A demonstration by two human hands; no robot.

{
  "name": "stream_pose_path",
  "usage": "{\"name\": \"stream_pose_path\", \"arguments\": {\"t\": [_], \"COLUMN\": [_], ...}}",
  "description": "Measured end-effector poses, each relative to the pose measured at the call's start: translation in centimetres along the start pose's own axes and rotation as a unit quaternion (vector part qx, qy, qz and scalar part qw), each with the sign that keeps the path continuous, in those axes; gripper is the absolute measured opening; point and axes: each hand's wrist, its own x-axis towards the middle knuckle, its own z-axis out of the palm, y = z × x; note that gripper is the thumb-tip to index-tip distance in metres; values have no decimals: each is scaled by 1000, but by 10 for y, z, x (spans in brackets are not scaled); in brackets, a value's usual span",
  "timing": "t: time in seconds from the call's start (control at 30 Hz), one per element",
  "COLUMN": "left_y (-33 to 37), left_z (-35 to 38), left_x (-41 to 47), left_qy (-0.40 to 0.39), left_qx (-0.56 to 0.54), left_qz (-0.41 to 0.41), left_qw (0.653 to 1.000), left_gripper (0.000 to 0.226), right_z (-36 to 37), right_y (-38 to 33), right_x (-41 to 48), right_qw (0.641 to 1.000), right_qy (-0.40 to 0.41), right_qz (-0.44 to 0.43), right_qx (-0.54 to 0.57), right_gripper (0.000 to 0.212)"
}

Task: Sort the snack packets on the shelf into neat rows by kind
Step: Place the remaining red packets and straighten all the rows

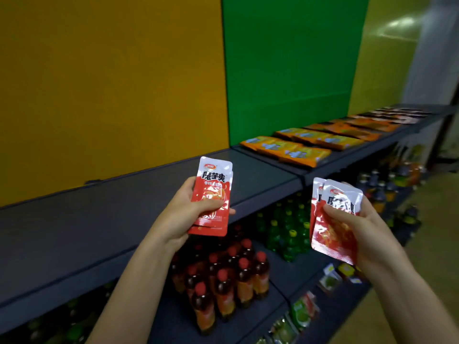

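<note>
My left hand [185, 212] grips a small stack of red-and-white snack packets [213, 180], upright, thumb across the front, above the front edge of the dark grey shelf [99, 219]. My right hand [367, 227] holds two or more packets of the same red-and-white kind [332, 234], fanned slightly, out in front of the shelf edge. Orange packets [288, 147] lie in rows on the shelf section to the right, before the green panel. Further right lie more rows of orange packets [357, 127] and dark ones [397, 114].
The shelf stretch before the orange back panel [111, 83] is bare. Below stand red-capped bottles [231, 276], green bottles [288, 229] and, further right, mixed bottles [387, 189]. Small green packets [303, 311] lie on the lowest shelf. The aisle floor [422, 256] is at the right.
</note>
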Motion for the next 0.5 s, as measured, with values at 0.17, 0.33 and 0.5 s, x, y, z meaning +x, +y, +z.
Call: {"name": "stream_pose_path", "arguments": {"t": [0.17, 0.33, 0.5], "left_y": [-49, -94, -131], "left_z": [110, 213, 302], "left_x": [24, 50, 83], "left_qy": [-73, -155, -229], "left_qx": [-6, 7, 5], "left_qz": [-36, -89, -132], "left_qw": [997, 984, 964], "left_gripper": [38, 41, 41], "right_z": [-125, -221, -295], "right_y": [-8, -16, -24], "right_x": [-8, -11, -18], "right_qw": [991, 974, 951], "right_qy": [127, 223, 309], "right_qz": [6, 15, 8], "right_qx": [-28, -35, -30], "right_gripper": [43, 41, 34]}}
